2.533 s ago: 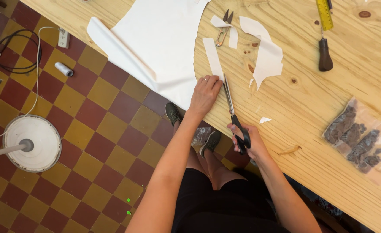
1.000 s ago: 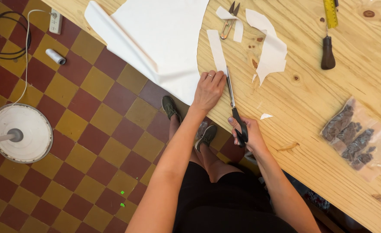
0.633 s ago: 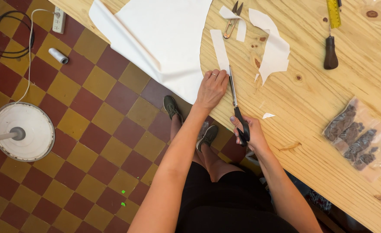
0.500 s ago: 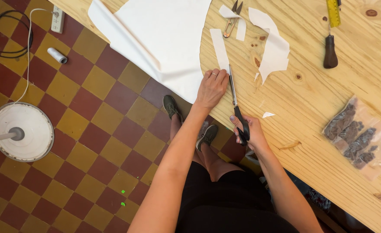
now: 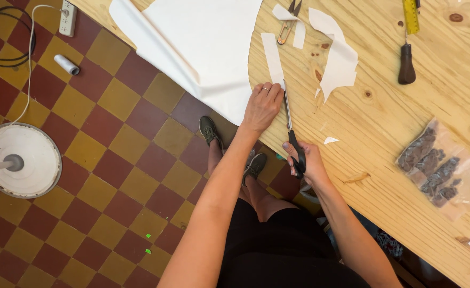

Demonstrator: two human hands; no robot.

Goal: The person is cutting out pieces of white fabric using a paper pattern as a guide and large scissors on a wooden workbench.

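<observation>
Pale knotty pine formed the wooden surface [image 5: 405, 138], which filled the right side of the view above a floor of red and yellow checked tiles [image 5: 112, 160]. A large sheet of white material [image 5: 203, 48] lay across the far left edge of the surface and hung over it toward the floor. On the floor at the left stood the round white base of a stand [image 5: 19, 160]. A clear plastic bag of dark brown pieces [image 5: 437, 168] lay at the right of the surface. Irregular white offcuts [image 5: 339, 58] lay farther off, beside a wooden-handled awl [image 5: 406, 64]. The left hand [image 5: 261, 106] lay flat, fingers spread, pressing down the near corner of the white sheet. Just to its right, the right hand [image 5: 307, 160] was closed through the black handles of long steel scissors [image 5: 291, 125], whose blades pointed away along a narrow white strip [image 5: 272, 56]. Small metal thread snips [image 5: 288, 24] lay at the far edge.
</observation>
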